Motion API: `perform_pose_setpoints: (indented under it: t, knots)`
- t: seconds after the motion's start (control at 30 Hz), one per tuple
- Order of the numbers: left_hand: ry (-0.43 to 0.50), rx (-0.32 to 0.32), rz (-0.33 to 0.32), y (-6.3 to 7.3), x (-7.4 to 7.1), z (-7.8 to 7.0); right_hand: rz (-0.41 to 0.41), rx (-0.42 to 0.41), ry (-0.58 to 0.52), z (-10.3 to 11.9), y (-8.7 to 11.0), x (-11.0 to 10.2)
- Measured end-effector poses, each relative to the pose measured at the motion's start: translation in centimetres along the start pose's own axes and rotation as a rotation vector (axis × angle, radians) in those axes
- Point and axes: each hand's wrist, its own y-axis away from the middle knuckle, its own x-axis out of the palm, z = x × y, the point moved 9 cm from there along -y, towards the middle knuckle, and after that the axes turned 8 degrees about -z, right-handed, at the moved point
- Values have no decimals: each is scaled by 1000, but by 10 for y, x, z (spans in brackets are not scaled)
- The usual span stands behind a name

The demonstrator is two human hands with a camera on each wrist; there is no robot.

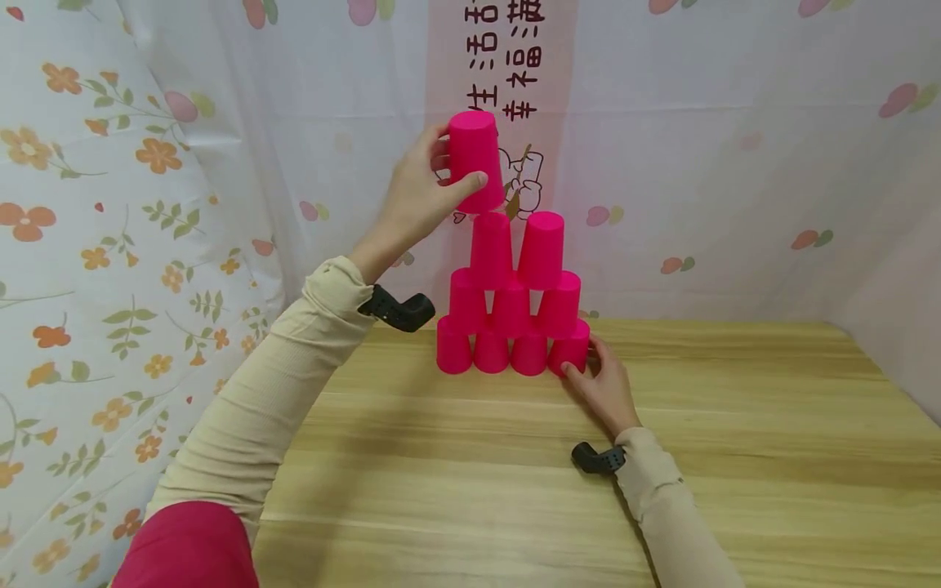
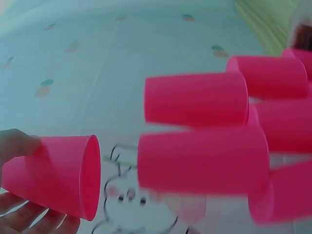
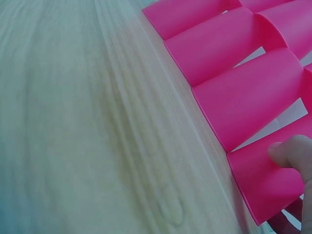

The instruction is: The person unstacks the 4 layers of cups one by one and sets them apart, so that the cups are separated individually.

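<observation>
My left hand holds an upside-down pink cup in the air, thumb on the near side and fingers behind it. Below that cup stands a three-tier stack of matching inverted cups: two upper cups, three in the middle tier and several along the bottom. In the left wrist view, a gap separates the held cup's rim from the upper cups. Down at the table, my right hand grips the rightmost bottom cup. Its thumb lies against that cup's side in the right wrist view.
The stack stands near the back of a wooden table. Behind it hangs a white printed curtain, with flowered cloth at the left. Black wrist devices are strapped to both wrists.
</observation>
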Motion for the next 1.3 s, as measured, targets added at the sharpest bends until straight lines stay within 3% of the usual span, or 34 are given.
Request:
perform_pose_setpoints:
  t: [0.2, 0.37, 0.53, 0.73, 0.87, 1.07, 1.3]
  knots:
    - [-66, -15, -81, 18, -50, 18, 4, 7, 18, -2, -1, 0]
    - [-144, -116, -104, 42, -78, 58, 12, 18, 8, 0, -3, 1]
    - [-209, -187, -89, 65, -90, 100, 13, 22, 1, 2, -7, -1]
    - [-257, -297, -52, 91, -91, 145, 14, 26, -7, 3, -7, -1]
    - [-255, -356, -21, 107, -83, 168, 17, 20, -17, 4, -5, -1]
    - [-271, -374, 55, 126, -60, 198, 13, 38, -14, 0, -3, 0]
    - [-323, -410, 72, 145, -44, 226, 20, 54, -15, -4, 0, 1]
